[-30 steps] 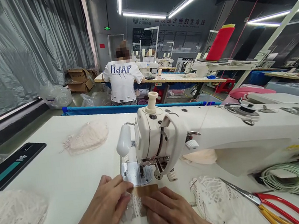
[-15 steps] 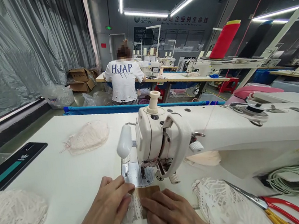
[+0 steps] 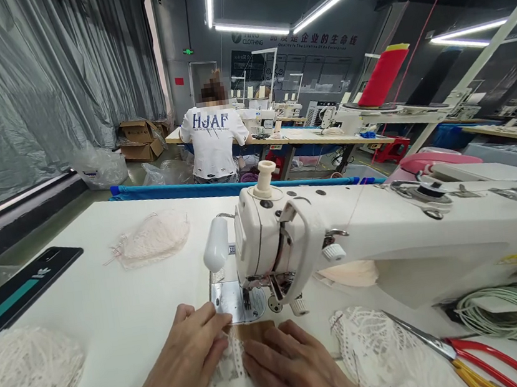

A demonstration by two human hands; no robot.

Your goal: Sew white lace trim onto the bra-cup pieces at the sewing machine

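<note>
In front of the sewing machine, a strip of white lace fabric lies with a flat brown piece beside and partly under it. My left hand has its thumb and fingers closed on the lace's left side, fingertips by the metal needle plate. Curled fingers of my right hand press down at the lace's right edge, over the brown piece. My palms hide the lower part of the fabric. The presser foot stands just beyond both hands, apart from the lace.
Scissors with red and yellow handles lie at right on a lace piece. A pale green cord coil is beside them. More lace pieces and a black-and-teal strip lie left. A person sits ahead.
Both hands keep nearly the same place on the lace. My right hand has shifted slightly left, closer to the lace edge. The view has turned a little to the right.
</note>
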